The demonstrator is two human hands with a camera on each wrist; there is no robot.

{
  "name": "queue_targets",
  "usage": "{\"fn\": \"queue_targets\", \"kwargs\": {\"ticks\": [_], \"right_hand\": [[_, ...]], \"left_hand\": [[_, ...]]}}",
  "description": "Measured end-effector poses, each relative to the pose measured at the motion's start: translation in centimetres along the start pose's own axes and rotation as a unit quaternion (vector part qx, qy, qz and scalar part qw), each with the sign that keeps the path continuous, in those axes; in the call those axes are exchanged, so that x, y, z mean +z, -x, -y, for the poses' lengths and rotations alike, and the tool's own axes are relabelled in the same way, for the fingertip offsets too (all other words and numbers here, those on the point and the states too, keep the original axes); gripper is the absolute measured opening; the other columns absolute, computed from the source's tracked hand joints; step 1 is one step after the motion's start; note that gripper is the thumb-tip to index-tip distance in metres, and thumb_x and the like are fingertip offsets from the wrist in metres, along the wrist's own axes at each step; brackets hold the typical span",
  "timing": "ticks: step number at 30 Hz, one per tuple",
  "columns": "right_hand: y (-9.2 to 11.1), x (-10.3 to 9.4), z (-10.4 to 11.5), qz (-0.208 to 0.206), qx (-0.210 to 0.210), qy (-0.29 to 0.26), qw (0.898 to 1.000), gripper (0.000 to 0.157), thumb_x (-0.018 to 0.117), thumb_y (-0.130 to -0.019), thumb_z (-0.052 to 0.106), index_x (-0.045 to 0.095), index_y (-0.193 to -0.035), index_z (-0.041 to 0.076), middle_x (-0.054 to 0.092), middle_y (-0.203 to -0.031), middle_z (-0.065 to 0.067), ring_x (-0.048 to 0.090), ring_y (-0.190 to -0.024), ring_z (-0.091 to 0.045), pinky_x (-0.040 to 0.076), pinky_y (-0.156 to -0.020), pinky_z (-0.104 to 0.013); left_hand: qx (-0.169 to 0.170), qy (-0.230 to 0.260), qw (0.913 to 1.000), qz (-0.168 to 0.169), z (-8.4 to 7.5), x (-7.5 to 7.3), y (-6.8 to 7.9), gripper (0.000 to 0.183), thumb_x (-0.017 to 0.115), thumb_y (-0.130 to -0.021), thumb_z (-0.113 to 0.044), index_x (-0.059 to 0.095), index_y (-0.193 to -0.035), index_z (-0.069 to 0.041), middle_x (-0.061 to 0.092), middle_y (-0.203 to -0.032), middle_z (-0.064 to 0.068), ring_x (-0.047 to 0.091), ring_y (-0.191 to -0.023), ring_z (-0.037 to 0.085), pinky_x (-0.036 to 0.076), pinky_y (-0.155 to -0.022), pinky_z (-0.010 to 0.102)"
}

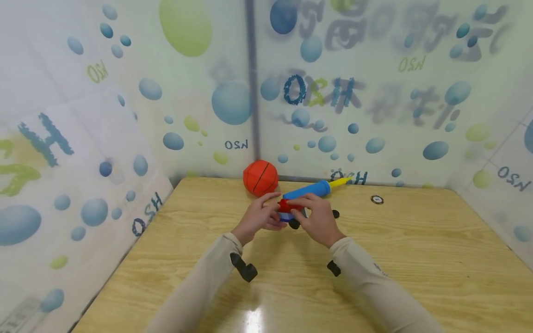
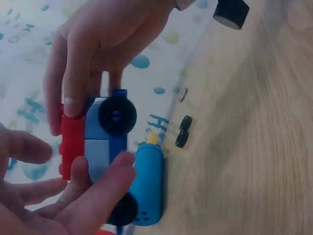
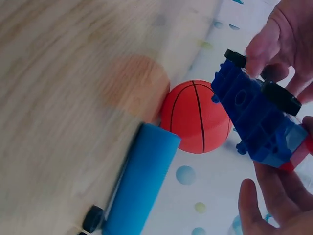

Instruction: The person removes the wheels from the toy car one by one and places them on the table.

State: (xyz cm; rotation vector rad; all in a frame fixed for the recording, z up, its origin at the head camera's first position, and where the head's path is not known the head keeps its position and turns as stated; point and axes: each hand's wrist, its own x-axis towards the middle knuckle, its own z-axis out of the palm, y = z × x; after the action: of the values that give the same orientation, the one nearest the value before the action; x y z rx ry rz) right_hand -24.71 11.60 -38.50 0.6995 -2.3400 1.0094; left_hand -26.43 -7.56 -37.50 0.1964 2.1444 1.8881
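Observation:
Above the table both hands hold a toy brick car between them. It has a dark blue base, light blue bricks and a red studded brick on top. Black wheels sit along one side, while bare axle stubs show along the other. My left hand grips one end, thumb and fingers around the wheel side and red brick. With its fingertips on the red brick, my right hand pinches the car's other end.
Behind the hands lie a red basketball-patterned ball and a blue tube with a yellow tip. Loose black wheels lie beside the tube. A small round black-and-white disc is farther right. Printed walls border the wooden table.

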Motion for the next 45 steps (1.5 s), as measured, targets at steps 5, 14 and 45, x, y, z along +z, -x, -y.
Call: {"fn": "queue_targets", "kwargs": {"ticks": [5,14,45], "right_hand": [[0.3,-0.4,-0.5,0.045,0.082,-0.081,0.992,0.023,0.072,-0.092,0.013,0.076,-0.114,0.011,0.076,-0.111,-0.009,0.071,-0.096,-0.024,0.061,-0.083,-0.046],[0.1,-1.7,-1.4,0.112,0.222,-0.249,0.936,0.032,0.065,-0.098,0.019,0.067,-0.127,0.004,0.069,-0.125,-0.018,0.070,-0.109,-0.027,0.057,-0.097,-0.043],[2.3,-2.7,-0.9,0.068,0.166,-0.147,0.973,0.018,0.066,-0.097,0.016,0.072,-0.112,0.008,0.073,-0.097,-0.013,0.066,-0.080,-0.019,0.055,-0.071,-0.026]], "left_hand": [[0.105,-0.169,0.9799,-0.017,-0.1,-0.3,0.4,0.034,0.061,-0.095,-0.013,0.064,-0.128,-0.017,0.051,-0.065,0.004,0.055,-0.057,0.016,0.048,-0.055,0.025],[0.230,-0.245,0.9392,0.073,-0.2,-1.4,0.2,0.032,0.067,-0.095,-0.017,0.068,-0.127,-0.020,0.065,-0.133,0.003,0.059,-0.125,0.026,0.050,-0.101,0.050],[0.122,-0.141,0.9549,0.231,1.8,-1.3,-0.6,0.042,0.058,-0.102,-0.018,0.054,-0.141,-0.033,0.056,-0.140,0.002,0.058,-0.119,0.021,0.049,-0.100,0.041]]}}
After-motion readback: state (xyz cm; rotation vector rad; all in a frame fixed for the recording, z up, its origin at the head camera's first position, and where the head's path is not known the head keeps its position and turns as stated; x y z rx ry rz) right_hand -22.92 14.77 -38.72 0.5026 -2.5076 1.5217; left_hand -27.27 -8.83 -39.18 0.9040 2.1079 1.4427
